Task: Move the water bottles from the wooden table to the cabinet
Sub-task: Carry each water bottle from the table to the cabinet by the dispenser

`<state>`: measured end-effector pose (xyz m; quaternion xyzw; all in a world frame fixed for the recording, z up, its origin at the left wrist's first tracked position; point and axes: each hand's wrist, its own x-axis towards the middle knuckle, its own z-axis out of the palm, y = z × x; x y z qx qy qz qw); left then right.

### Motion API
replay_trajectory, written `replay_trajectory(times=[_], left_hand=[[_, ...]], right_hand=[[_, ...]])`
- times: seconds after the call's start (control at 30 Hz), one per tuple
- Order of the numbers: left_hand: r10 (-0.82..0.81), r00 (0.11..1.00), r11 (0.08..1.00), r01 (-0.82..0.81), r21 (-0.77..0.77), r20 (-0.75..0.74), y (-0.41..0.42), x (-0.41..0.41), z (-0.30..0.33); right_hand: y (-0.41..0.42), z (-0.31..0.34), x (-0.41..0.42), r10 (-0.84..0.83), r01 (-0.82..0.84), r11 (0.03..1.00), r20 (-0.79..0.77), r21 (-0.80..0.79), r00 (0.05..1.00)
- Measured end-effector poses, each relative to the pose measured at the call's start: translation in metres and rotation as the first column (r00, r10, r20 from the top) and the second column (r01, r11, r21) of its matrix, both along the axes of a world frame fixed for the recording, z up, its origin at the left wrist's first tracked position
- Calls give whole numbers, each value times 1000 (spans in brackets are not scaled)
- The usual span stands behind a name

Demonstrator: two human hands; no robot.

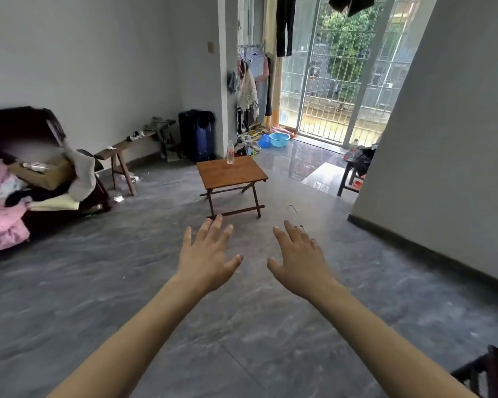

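Both arms are stretched forward, left hand (206,258) and right hand (299,261) spread flat, nothing held; a water bottle (230,152) is stood on the far table (236,173).

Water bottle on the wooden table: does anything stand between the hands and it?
Nothing visible does. The left hand and right hand are open and empty over bare floor. The water bottle stands at the far edge of the wooden table, alone on its top.
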<state>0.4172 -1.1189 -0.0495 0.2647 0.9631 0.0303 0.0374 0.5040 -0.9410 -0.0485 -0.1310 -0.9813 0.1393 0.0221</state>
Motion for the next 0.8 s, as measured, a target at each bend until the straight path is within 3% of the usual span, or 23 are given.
replay_trajectory(times=[0.53,0.8], left_hand=[[46,999,999,-46,21,15,-48,-81,-12],[51,996,999,-52,16,77,-31,-126,-20]], right_hand=[[-46,1,-90,30,-31,999,29,21,999],[-30,-9,-139,41,-41,999,46,1,998]])
